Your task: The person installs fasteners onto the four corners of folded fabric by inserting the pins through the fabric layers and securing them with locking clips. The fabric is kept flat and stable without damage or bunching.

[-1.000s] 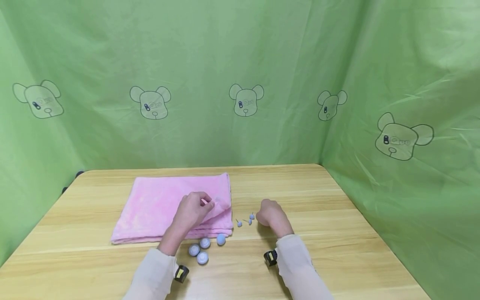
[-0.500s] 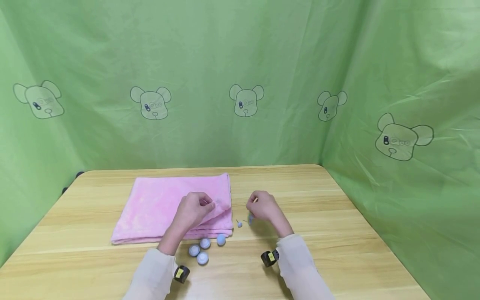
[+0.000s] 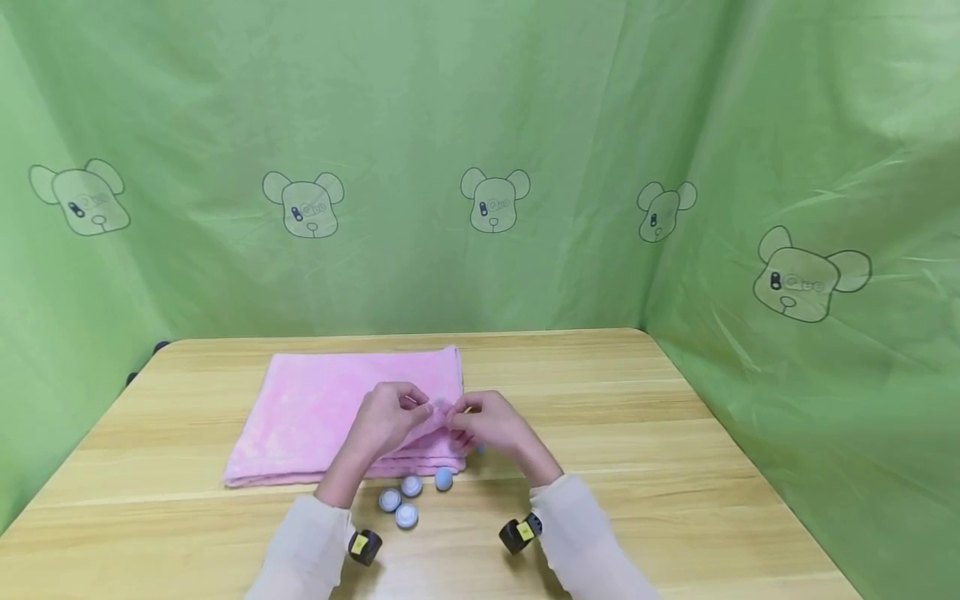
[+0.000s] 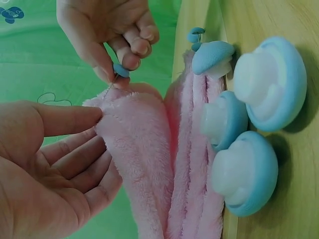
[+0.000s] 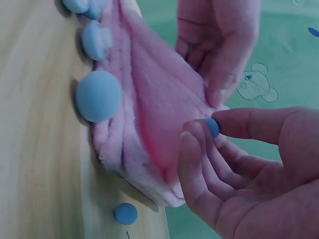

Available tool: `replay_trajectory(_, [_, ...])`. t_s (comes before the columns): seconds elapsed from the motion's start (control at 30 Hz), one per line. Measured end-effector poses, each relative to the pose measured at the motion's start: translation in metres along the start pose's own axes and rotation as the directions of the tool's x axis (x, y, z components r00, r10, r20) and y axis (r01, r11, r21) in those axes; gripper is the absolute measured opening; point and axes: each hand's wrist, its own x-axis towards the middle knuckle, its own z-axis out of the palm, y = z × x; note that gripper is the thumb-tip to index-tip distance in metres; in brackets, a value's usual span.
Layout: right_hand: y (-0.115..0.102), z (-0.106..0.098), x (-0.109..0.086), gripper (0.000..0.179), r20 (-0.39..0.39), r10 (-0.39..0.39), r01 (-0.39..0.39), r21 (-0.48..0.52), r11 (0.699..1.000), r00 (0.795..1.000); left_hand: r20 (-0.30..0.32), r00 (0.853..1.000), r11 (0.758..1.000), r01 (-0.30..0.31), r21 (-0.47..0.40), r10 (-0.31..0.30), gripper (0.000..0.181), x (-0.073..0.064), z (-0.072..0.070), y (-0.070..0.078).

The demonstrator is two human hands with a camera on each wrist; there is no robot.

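Note:
My left hand (image 3: 382, 419) pinches a raised corner of the folded pink fleece blanket (image 3: 322, 387) between thumb and index finger. Right beside it, my right hand (image 3: 493, 423) holds a small blue-headed pin (image 4: 120, 70) by its head. In the left wrist view the pin's thin needle points at the lifted corner, close to the left fingertips. The right wrist view shows the blue head between thumb and fingers, with the needle hidden. Behind the right hand lie loose pins, one of which shows its blue head (image 5: 125, 213) on the tabletop.
Several blue mushroom-shaped caps with white stems stand along the blanket's near edge, among them a cap (image 3: 407, 516) closest to me and a domed cap (image 3: 443, 479) on the right. The wooden table (image 3: 600, 400) is bounded by green curtains (image 3: 405, 275).
My right hand has picked up a pin from the table and moved left with it to the blanket corner. My left hand keeps its pinch in nearly the same place.

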Motion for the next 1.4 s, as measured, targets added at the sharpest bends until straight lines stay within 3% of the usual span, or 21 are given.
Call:
replay_trajectory(0.7, [0.002,0.01,0.002,0.014,-0.022,0.018,-0.018,0.011,1.0,1.0,0.05,0.998,0.999,0.027,-0.04,-0.025,0.009,0.0,-0.001,0.001])
replay_trajectory(1.4, [0.004,0.017,0.004,0.013,-0.071,0.041,-0.032,0.124,0.992,0.997,0.045,0.999,0.998,-0.001,-0.056,0.003,0.006,-0.001,0.0,0.002])
